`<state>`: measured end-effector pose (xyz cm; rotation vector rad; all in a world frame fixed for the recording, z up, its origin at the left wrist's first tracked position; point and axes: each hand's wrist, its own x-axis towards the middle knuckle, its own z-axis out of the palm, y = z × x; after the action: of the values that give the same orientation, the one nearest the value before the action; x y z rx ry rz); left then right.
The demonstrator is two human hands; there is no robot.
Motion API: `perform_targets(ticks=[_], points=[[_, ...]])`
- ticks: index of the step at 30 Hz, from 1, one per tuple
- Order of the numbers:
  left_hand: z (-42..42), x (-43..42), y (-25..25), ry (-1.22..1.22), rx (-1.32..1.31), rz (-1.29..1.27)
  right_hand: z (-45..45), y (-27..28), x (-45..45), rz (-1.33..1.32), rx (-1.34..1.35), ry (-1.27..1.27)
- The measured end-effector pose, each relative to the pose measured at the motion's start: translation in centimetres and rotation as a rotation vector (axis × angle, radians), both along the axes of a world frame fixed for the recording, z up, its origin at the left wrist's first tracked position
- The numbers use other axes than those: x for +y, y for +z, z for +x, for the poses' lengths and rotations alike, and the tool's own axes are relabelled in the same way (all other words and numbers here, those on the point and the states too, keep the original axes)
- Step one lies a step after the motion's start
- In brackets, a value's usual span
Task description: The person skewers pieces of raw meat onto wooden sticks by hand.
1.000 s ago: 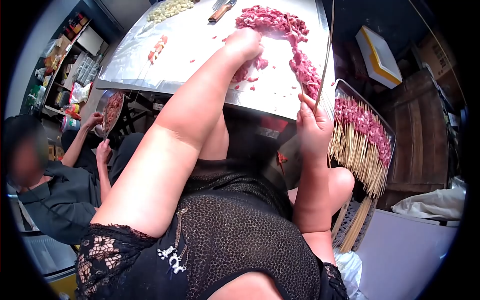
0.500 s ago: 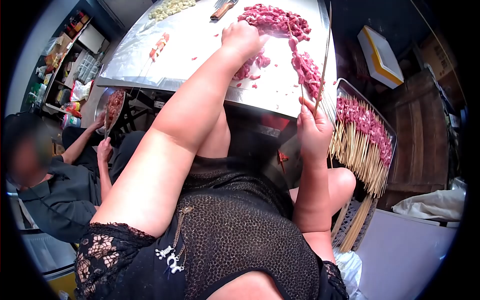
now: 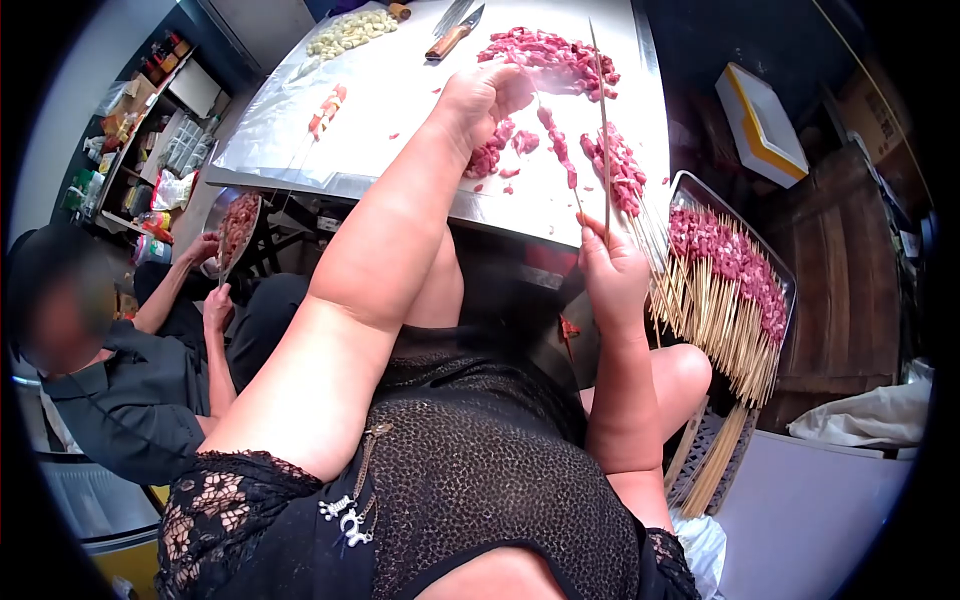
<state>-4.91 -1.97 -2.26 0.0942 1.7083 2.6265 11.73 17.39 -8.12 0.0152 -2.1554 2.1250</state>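
Observation:
My right hand is closed around the lower ends of two skewers at the table's near edge. One is a meat skewer with several small pink pieces threaded on it; the other is a long bare skewer pointing away from me. Near the tip of the meat skewer, my left hand has its fingers curled, and whatever they pinch is hidden or blurred. Loose raw meat lies beyond that hand, with a smaller heap below it. Finished meat skewers lie just right of the held ones.
A metal tray of many meat skewers stands at right, above a basket of bare skewers. On the table are a knife, pale chunks and another skewer. At left, a co-worker holds a bowl of meat.
My right hand has shifted left with both skewers, and the threaded one now stands apart from the finished skewers. My left hand has moved slightly down, its fingers turned toward the skewer tip.

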Motion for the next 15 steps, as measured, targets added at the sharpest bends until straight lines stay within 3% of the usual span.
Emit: perform_targets(ticks=[8, 11, 15], points=[[1.4, 0.4, 1.4, -0.121, -0.113, 0.128, -0.1, 0.2, -0.3, 0.147, 0.035, -0.033], [0.6, -0.4, 0.8, 0.032, 0.065, -0.146, 0.1, 0.2, -0.5, -0.061, -0.035, -0.026], [1.9, -1.0, 2.0, 0.305, 0.246, -0.404, 0.4, 0.9, -0.6, -0.009, -0.026, -0.044]])
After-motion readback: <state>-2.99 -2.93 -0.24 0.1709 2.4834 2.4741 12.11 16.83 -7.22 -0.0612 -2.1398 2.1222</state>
